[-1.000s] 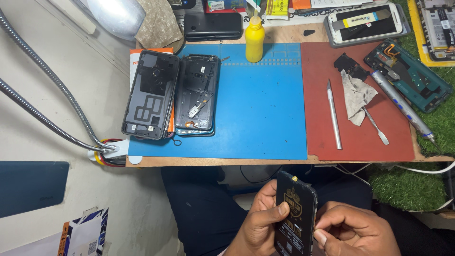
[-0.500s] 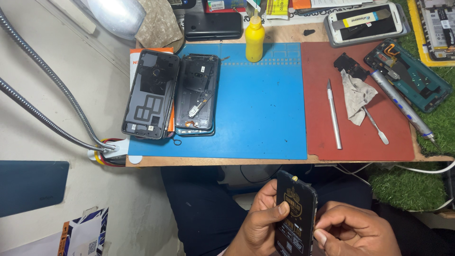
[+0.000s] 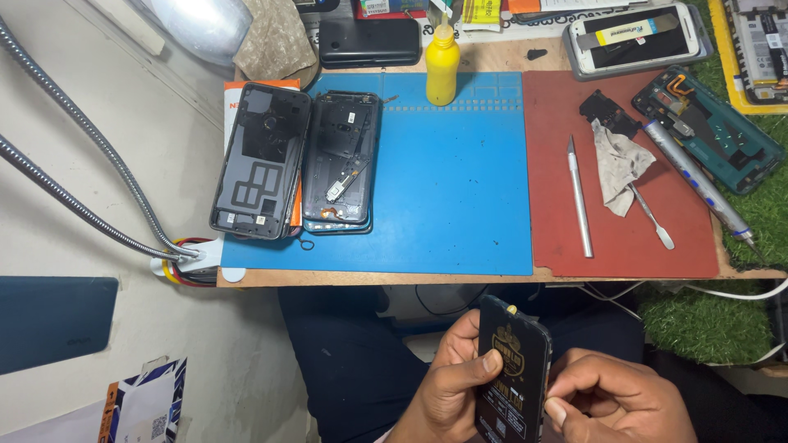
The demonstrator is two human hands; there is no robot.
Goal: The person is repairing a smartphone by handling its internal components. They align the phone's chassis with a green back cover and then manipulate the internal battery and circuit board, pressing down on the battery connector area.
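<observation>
Below the table's front edge, over my lap, my left hand [image 3: 451, 381] grips a black phone screen panel [image 3: 513, 373] with gold print on its film, thumb across its face. My right hand [image 3: 607, 398] is curled against the panel's right edge, fingertips pinching at its side. On the blue mat [image 3: 460, 180] lie a dark phone back cover [image 3: 261, 160] and an opened phone frame [image 3: 341, 162] side by side, untouched.
A yellow squeeze bottle [image 3: 442, 61] stands at the blue mat's back. The red mat [image 3: 624, 238] holds a metal scalpel [image 3: 579, 197], a spudger [image 3: 652, 216], a grey cloth [image 3: 617, 162]. An opened teal phone [image 3: 710, 127] and a screwdriver pen [image 3: 698, 182] lie right. Flexible metal hoses [image 3: 82, 176] run left.
</observation>
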